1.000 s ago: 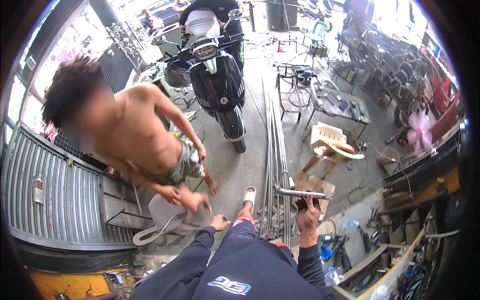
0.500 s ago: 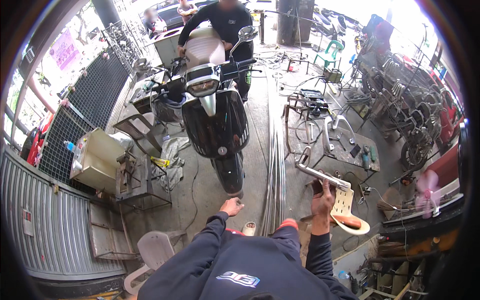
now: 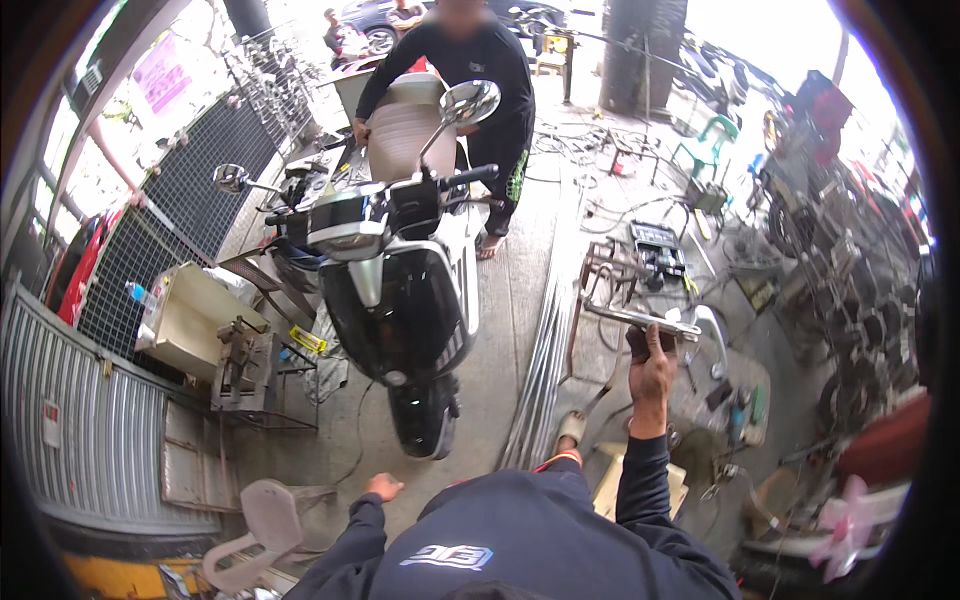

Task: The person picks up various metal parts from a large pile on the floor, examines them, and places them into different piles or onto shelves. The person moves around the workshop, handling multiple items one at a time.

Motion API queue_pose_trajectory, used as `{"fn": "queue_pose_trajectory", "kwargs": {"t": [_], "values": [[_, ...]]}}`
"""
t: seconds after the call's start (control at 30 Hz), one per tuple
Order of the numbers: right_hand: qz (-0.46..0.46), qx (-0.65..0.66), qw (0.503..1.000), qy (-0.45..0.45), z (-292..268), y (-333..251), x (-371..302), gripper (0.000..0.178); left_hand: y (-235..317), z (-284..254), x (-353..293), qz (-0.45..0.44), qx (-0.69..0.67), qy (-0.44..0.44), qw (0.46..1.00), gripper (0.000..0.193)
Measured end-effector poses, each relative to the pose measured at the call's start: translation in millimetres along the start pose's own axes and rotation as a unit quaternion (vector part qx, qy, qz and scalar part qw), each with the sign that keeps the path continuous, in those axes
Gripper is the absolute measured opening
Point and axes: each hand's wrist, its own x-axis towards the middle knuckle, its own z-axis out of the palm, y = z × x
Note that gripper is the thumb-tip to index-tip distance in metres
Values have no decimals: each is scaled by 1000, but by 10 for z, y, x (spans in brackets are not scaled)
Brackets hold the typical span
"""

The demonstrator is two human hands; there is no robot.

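Observation:
My right hand [image 3: 652,375] is raised over the right side and closed around a silver metal bar [image 3: 622,314] with a bent end, thumb up along it. My left hand [image 3: 383,487] hangs low on the left, fingers loosely apart, holding nothing I can see. In front of me stands a black scooter [image 3: 398,312] with a pale ribbed seat [image 3: 408,140] and round mirrors. Behind it a person in dark clothes [image 3: 482,70] has hands at the seat. Below my right hand is a low work table [image 3: 745,375] with a curved silver bar [image 3: 715,340] and tools.
Long metal rods [image 3: 545,340] lie on the floor right of the scooter. A plastic chair [image 3: 270,520] is at lower left, near a metal stand [image 3: 245,380] and a cream cabinet [image 3: 195,315]. An open tool case [image 3: 655,245] sits beyond the work table. Parked motorcycles [image 3: 830,230] line the right.
My view has shifted closer to the scooter, which now sits further left. My left hand has drawn back toward my side. The silver bar stays in my right hand, turned more edge-on.

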Motion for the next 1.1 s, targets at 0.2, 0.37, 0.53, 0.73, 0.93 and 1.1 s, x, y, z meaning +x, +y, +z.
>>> {"fn": "queue_pose_trajectory", "kwargs": {"t": [0.2,0.37,0.53,0.73,0.93,1.1], "values": [[64,-6,995,-80,-389,-411,1681,26,1804,-208,-96,-17,-85,-39,996,39],[140,30,986,-81,-612,-346,2408,25,3620,-795,-24,107,-130,88,982,38],[205,15,976,-74,-833,-169,2604,24,5252,-1573,-102,242,-275,40,930,43],[232,2,968,-97,-904,-91,2573,23,6429,-2163,-290,332,-415,-38,846,39],[263,51,956,-120,-743,-54,2568,21,6627,-2162,-228,380,-408,49,829,37],[273,21,952,-139,-650,-9,2627,18,6563,-2093,-216,366,-482,52,795,33]]}}
